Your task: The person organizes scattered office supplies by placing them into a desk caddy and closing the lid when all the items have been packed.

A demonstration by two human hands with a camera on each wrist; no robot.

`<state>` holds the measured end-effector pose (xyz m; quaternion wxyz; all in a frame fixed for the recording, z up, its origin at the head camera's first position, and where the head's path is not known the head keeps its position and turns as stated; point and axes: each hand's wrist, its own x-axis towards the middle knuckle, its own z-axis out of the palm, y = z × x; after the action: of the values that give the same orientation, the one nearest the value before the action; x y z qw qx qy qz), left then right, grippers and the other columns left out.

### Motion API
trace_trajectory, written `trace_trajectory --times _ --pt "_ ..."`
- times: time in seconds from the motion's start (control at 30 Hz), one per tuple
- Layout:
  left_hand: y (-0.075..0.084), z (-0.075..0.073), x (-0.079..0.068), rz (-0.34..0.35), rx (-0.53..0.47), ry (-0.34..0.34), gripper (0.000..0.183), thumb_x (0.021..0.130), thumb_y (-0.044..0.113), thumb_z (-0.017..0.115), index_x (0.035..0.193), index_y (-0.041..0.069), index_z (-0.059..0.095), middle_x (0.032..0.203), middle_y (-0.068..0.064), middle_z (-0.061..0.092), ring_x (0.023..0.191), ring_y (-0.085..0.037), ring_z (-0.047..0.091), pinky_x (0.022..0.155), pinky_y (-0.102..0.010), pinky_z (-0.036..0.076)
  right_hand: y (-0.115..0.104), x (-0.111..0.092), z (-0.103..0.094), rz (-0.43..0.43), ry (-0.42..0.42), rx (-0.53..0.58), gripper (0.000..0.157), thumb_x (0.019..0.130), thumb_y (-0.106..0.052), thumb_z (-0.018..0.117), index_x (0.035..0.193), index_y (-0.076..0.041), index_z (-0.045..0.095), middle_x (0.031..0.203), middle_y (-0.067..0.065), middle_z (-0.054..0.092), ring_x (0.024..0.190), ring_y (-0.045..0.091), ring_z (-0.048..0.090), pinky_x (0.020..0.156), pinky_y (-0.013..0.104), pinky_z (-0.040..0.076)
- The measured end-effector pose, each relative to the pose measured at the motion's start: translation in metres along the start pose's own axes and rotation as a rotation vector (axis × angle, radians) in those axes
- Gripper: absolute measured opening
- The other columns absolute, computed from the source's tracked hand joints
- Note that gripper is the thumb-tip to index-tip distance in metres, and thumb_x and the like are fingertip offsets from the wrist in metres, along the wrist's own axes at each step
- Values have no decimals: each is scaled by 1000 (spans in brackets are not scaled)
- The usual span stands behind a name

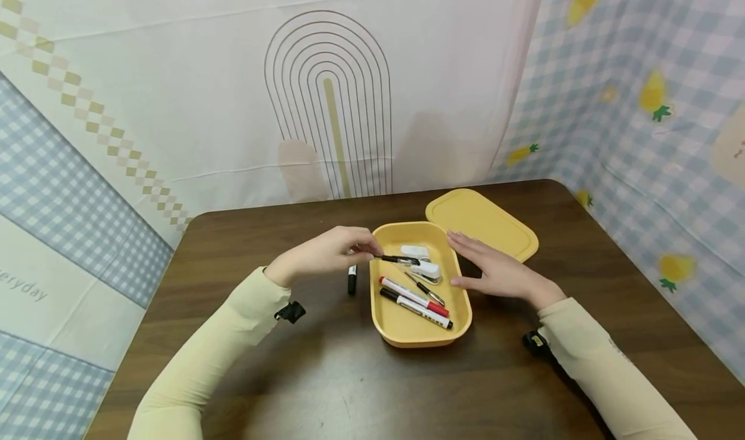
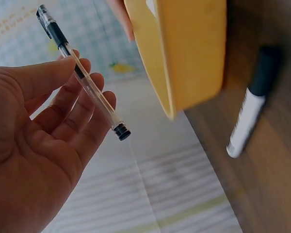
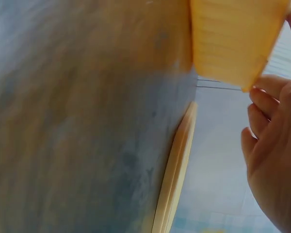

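My left hand [image 1: 326, 253] pinches a clear-barrelled black gel pen [image 2: 89, 90] between thumb and fingers, over the left rim of a yellow box [image 1: 407, 331]. Its capped end points in over the box in the head view. The right hand [image 1: 495, 270] is at the box's right rim, fingers extended and fingertips right at the edge. Inside the box lie a red marker [image 1: 414, 297], a black-capped white marker [image 1: 416, 308], another pen [image 1: 426, 290] and two small white items [image 1: 427, 270] with metal parts.
A black-and-white marker [image 1: 352, 280] lies on the brown table [image 1: 326, 375], just left of the box. The yellow lid [image 1: 489, 223] lies flat behind the right hand, close by the box. Patterned cloth [image 1: 454, 90] hangs behind the table and along both sides.
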<state>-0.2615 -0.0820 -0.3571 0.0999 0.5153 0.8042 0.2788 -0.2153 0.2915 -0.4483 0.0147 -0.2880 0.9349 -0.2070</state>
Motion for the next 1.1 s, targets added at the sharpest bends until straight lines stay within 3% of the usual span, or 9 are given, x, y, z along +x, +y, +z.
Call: trace_trajectory --times 0.27,0.53,0.8,1.1 --pt "17 16 11 80 -20 -61 16 100 6 60 112 9 71 108 1 68 102 -7 62 91 -23 51 -1 -1 0 -51 11 -128 90 95 -60 59 160 -9 24 167 10 19 152 30 19 121 47 18" --pt "17 32 23 115 10 -108 16 100 5 60 112 8 70 109 0 67 101 -7 60 90 -22 49 -2 1 -2 -14 -21 -106 93 93 -63 59 161 -12 22 167 8 17 152 29 18 119 51 21" --pt "19 48 37 201 63 -150 13 99 3 61 107 5 71 106 -2 68 102 -11 60 94 -22 46 -1 2 -2 -9 -32 -91 93 93 -66 58 162 -13 22 168 3 14 151 32 20 118 51 23" --pt "19 68 45 211 139 -221 15 99 4 60 108 7 72 103 -1 70 99 -11 61 92 -21 46 -1 1 -2 3 -29 -68 94 92 -65 60 162 -14 23 168 5 17 152 30 20 117 52 26"
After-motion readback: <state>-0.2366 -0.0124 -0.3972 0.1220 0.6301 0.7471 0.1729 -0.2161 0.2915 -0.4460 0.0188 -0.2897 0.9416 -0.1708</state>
